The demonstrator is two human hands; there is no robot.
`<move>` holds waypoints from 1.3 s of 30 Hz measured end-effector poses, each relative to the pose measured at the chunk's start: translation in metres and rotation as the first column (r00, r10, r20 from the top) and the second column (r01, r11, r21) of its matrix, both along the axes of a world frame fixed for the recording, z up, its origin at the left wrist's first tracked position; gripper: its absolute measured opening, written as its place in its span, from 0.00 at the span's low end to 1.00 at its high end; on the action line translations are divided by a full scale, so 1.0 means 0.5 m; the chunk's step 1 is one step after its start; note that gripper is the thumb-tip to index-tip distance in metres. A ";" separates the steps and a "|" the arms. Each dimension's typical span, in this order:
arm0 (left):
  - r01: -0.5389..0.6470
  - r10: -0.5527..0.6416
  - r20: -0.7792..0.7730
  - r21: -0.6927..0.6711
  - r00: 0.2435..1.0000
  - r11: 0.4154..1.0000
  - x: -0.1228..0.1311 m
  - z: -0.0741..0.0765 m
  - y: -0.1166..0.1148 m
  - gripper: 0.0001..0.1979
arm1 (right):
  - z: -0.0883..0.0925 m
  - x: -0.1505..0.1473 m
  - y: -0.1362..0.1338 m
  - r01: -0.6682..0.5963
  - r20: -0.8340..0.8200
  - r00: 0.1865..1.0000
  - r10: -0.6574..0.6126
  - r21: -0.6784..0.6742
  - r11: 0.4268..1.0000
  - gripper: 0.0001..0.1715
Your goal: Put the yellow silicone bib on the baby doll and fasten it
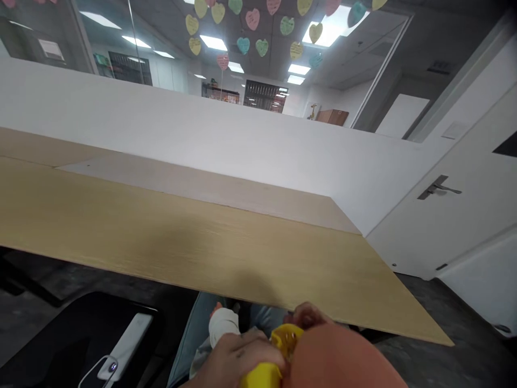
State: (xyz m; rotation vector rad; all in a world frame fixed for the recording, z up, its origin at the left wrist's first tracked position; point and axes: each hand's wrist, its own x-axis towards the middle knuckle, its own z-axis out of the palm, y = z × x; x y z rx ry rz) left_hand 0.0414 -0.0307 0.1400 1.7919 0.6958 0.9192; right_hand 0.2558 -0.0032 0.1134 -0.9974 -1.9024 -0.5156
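At the bottom of the head view, my left hand (246, 355) is closed round a bright yellow, soft-looking piece (262, 375). My right hand (309, 315) shows only its bent fingers beside the upper end of the yellow piece; the rest is hidden. A large, smooth, orange-pink rounded thing (343, 358), perhaps a doll's head, fills the space close to the camera and covers part of both hands. Left of these, a white sleeve-like tube (224, 323) ends in a small reddish tip. What the right fingers grip is hidden.
A long wooden table (194, 242) stretches ahead, against a white wall with a window above. Heart-shaped notes (252, 19) hang on the glass. A black chair (52, 345) at lower left carries a white power bank (127, 345) with a cable. A white door (456, 210) stands right.
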 end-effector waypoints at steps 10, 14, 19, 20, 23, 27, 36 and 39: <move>0.011 0.069 0.172 -0.427 0.983 0.904 0.006 -0.102 -0.010 0.15 | -0.085 0.046 -0.011 -0.762 -0.788 0.615 -0.006 -0.593 -0.261 0.19; -0.069 0.185 0.176 -0.518 0.967 0.852 0.016 -0.154 0.010 0.12 | -0.135 0.032 0.010 -0.746 -0.764 0.644 -0.036 -0.617 -0.250 0.19; -0.172 0.281 0.111 -0.565 0.953 0.807 0.027 -0.188 0.036 0.10 | -0.151 0.008 0.025 -0.778 -0.803 0.596 -0.003 -0.576 -0.251 0.19; -0.169 0.271 0.103 -0.560 0.957 0.811 0.027 -0.191 0.038 0.11 | -0.150 0.003 0.026 -0.766 -0.792 0.611 -0.014 -0.586 -0.264 0.20; -0.168 0.241 0.070 -0.530 0.968 0.831 0.024 -0.191 0.039 0.11 | -0.146 -0.010 0.027 -0.721 -0.744 0.667 -0.039 -0.631 -0.285 0.23; -0.174 0.229 0.048 -0.502 0.972 0.847 0.018 -0.188 0.036 0.11 | -0.138 -0.023 0.027 -0.642 -0.663 0.748 0.036 -0.737 -0.213 0.24; -0.183 0.218 0.025 -0.459 0.976 0.869 0.000 -0.181 0.042 0.06 | -0.140 -0.025 0.011 -0.745 -0.736 0.666 -0.117 -0.657 -0.114 0.22; -0.221 0.185 -0.131 -0.368 0.974 0.903 -0.007 -0.171 0.046 0.12 | -0.142 -0.028 0.009 -0.764 -0.749 0.645 -0.152 -0.637 -0.101 0.22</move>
